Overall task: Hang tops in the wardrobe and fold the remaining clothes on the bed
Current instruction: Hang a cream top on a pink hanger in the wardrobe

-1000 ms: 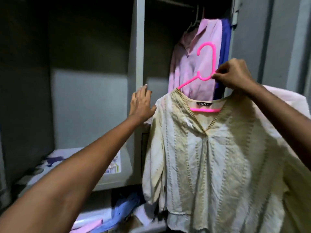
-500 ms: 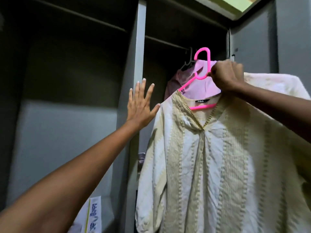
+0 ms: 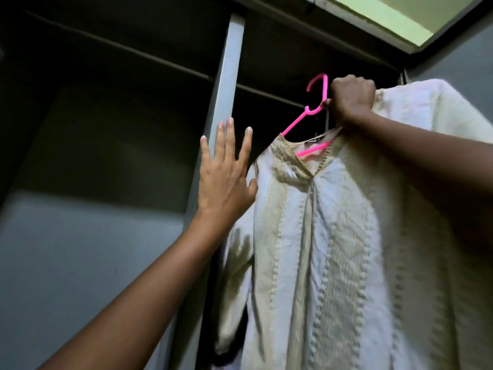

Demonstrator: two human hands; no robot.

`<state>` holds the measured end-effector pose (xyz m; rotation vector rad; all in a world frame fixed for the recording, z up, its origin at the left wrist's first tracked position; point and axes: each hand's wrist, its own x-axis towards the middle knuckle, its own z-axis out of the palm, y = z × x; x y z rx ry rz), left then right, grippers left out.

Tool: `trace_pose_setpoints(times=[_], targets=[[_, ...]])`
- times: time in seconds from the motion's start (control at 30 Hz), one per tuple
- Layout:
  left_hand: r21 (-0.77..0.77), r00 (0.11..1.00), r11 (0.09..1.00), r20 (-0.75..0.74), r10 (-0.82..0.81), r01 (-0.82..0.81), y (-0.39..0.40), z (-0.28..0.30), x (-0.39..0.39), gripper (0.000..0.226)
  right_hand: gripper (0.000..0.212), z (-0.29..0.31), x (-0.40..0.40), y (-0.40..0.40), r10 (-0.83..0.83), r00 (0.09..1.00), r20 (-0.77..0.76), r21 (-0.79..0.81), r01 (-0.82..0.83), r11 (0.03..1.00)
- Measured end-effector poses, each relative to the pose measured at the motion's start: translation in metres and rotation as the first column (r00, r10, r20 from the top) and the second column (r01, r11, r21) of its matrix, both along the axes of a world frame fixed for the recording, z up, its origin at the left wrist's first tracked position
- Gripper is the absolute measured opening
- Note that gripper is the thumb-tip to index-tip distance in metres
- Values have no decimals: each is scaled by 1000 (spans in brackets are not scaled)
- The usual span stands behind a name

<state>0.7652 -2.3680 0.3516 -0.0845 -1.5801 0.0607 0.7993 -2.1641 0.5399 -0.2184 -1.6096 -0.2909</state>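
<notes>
Fingers: right hand [image 3: 351, 100] curled tight round the neck of the pink hanger [image 3: 309, 113]; left hand [image 3: 224, 180] flat and spread against the wardrobe divider [image 3: 226, 76].
Top: cream striped top [image 3: 333, 236] on hanger, lifted higher than a second ago, inside right compartment.
Hook: now level with rail [image 3: 266, 93], not yet over it.
Meaning: hang step nearly complete.

A single head-worn view tilts upward into the open wardrobe [image 3: 229, 76] from close range. Its grey upright post runs toward 12 o'clock, the ceiling [image 3: 394, 14] fills the corner at 1 o'clock, and both forearms enter from 7 and 3 o'clock.
</notes>
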Motion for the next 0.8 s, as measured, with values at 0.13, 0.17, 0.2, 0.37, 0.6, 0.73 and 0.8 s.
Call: trace_pose_setpoints(times=[0.13, 0.17, 0.2, 0.37, 0.6, 0.73, 0.8], targets=[[-14, 998, 998, -35, 60, -61, -1, -2, -2, 84, 22, 24, -47, -11, 43, 999, 24, 11, -43, 999], [-17, 996, 997, -34, 77, -77, -1, -1, -3, 84, 25, 29, -58, -14, 66, 998, 22, 7, -66, 998], [-17, 995, 995, -21, 96, -96, -1, -1, -3, 84, 28, 33, -67, -18, 88, 996, 21, 1, -88, 996], [-12, 988, 988, -20, 152, -152, -2, -1, -3, 80, 30, 48, -101, -30, 181, 983, -35, -40, -182, 982], [-6, 960, 965, -109, 258, -260, -4, -3, -10, 68, 35, 47, -146, -31, 369, 929, -36, -209, -368, 906], [-14, 949, 955, -116, 294, -298, -4, -2, -13, 65, 33, 43, -159, -28, 431, 901, -42, -213, -430, 877], [-3, 943, 950, -121, 311, -313, -4, -3, -12, 66, 32, 44, -156, -25, 451, 893, -8, -211, -442, 872]])
